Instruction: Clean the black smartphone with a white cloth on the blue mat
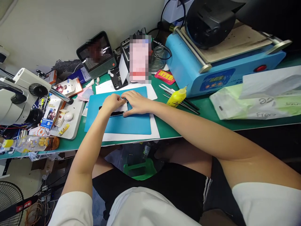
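A dark phone [115, 114] lies on the blue mat [131, 127], partly covered by my hands. A white tissue or cloth [123, 107] rests on top of it, between my hands. My left hand [113, 102] is closed at the phone's left part, its fingers pressed together near the white piece; what they pinch is too small to make out. From the right, my right hand [136, 103] reaches over the phone with thumb and fingers apart, the thumb at the near edge and the fingertips by my left hand.
A microscope [35, 89] and a drink bottle [33, 143] stand at the left. Behind the mat are a smart display [96, 55] and an opened phone [117, 78]. A yellow bottle [176, 97], tweezers and a blue machine [202, 75] are at the right.
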The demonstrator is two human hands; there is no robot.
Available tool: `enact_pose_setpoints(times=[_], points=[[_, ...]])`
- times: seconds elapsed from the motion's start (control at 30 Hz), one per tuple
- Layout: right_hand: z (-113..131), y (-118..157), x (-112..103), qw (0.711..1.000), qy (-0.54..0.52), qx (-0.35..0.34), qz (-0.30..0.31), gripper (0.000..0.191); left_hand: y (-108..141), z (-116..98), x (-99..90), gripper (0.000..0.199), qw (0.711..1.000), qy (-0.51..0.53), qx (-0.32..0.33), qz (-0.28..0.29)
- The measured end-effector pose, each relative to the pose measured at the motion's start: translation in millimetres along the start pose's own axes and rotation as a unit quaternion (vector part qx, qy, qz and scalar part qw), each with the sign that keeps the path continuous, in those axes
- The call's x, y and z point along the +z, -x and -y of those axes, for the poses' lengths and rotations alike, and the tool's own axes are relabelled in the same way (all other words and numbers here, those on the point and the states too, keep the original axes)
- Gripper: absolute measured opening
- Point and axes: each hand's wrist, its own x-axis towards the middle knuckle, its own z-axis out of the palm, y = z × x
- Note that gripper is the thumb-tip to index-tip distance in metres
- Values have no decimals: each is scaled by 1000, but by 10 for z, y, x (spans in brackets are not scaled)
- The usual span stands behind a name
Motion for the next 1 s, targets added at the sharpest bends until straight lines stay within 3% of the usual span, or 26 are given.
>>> enact_pose_setpoints(times=[0.33, 0.6, 1.0], points=[[-64, 17, 31, 1000, -4, -17, -15, 90, 221, 93, 111, 33, 1000, -12, 29, -2], [-47, 32, 2, 1000, -9, -19, -4, 96, 461, 264, 51, 39, 1000, -5, 20, 0], [-59, 48, -1, 1000, -10, -15, 2, 99, 650, 992, -121, 39, 998, 58, -38, -12]])
